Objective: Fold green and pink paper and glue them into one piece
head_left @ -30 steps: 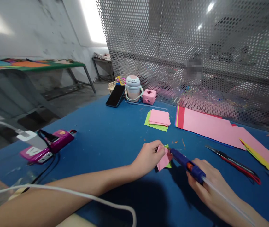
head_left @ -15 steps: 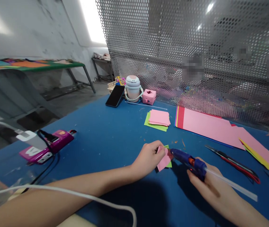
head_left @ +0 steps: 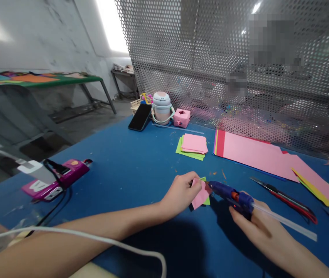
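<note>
My left hand pinches small paper pieces near the front of the blue table. A pink paper piece is uppermost, with a bit of green paper and a dark edge showing beneath it. My right hand is wrapped round a dark blue hot glue gun, a clear glue stick jutting from its back. The gun's nozzle is at the paper's upper right edge, close to my left fingertips; whether it touches cannot be made out.
Behind my hands lies a stack of pink and green paper squares. Long pink sheets and a box cutter are at right. A phone, lidded cup and pink box stand at the back. A purple power strip is left.
Both hands stay nearly in place, with the nozzle still at the paper. The glue gun's rear shifts very slightly to the right. The whole view drifts a little left.
</note>
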A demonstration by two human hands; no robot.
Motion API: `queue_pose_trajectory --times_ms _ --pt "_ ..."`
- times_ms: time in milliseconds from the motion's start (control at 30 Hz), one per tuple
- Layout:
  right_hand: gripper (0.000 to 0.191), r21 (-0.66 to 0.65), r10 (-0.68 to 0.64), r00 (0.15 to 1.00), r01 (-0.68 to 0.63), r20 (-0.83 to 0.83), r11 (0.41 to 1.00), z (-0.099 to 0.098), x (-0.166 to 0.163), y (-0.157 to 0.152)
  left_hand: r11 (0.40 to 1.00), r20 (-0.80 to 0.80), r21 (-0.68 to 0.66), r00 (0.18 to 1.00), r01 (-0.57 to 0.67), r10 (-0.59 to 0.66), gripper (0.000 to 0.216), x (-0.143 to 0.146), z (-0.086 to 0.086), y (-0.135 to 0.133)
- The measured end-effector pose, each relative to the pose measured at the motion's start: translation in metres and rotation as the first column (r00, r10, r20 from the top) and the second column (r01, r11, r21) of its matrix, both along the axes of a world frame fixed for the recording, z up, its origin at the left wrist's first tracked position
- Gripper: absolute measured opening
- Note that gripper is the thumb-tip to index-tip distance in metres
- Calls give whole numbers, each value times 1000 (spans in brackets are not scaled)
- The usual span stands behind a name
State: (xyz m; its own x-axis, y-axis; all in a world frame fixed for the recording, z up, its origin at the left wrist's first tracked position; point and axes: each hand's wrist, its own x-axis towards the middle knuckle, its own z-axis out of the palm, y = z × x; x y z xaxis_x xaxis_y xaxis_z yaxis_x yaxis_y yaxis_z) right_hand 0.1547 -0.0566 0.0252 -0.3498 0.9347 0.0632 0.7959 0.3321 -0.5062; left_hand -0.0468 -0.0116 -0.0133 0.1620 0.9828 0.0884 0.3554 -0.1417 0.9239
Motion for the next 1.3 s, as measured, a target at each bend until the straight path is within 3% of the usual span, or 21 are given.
queue_pose_trajectory --times_ms 367,833,1067,1300 --pt "18 42 80 997 -79 -6 996 5 0 1 1000 42 -3 999 -5 5 19 0 0 0" --pt "17 47 69 998 -69 3 997 4 0 0 1000 46 4 999 -13 13 18 -1 -1 -1" --pt "18 3 -20 996 21 -91 1000 -2 7 7 998 72 -9 995 -63 63 19 -1 2 1" --pt "29 78 -170 975 183 -146 980 -5 12 33 987 218 -125 968 -97 122 18 0 6 -3"
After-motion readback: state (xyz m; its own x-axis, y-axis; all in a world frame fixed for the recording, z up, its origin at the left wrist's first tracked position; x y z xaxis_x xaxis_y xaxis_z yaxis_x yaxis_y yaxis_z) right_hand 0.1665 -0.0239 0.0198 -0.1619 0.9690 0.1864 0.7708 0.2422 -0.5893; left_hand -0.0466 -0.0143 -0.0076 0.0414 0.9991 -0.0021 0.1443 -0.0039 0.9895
